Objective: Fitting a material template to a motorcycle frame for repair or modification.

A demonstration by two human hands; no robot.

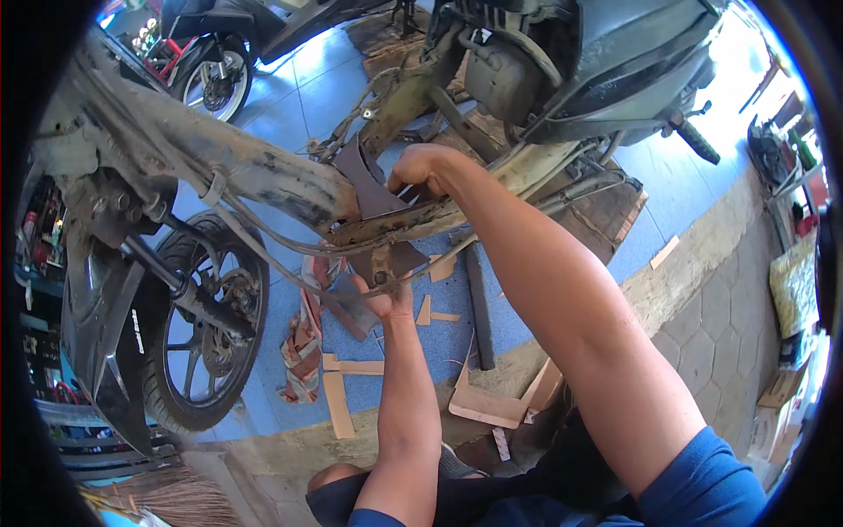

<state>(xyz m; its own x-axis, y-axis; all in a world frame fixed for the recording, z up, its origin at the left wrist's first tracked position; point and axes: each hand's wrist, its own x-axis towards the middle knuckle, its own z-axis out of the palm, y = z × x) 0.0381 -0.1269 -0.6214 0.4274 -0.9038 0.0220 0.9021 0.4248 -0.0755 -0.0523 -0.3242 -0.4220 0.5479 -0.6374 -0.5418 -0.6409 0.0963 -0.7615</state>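
Observation:
A stripped motorcycle frame (263, 171) with a worn, dirty main tube stands before me. A dark curved plate (373, 189) wraps over the tube junction, and a similar dark piece (406, 256) shows under the tube. My right hand (420, 169) reaches over the frame, fingers curled down at the plate's right edge; the fingertips are partly hidden. From below, my left hand (391, 299) is closed at the lower dark piece, its fingers mostly hidden behind it. A thin cable (347, 299) crosses in front of that hand. Beside it hangs a grey flat piece (356, 321).
A front wheel (206, 325) stands at left. Cardboard scraps (338, 404), a striped rag (303, 351) and a dark bar (479, 307) lie on the blue tiles. The engine (500, 79) is at the far side; a handlebar grip (698, 140) juts right. Another motorcycle (215, 79) stands behind.

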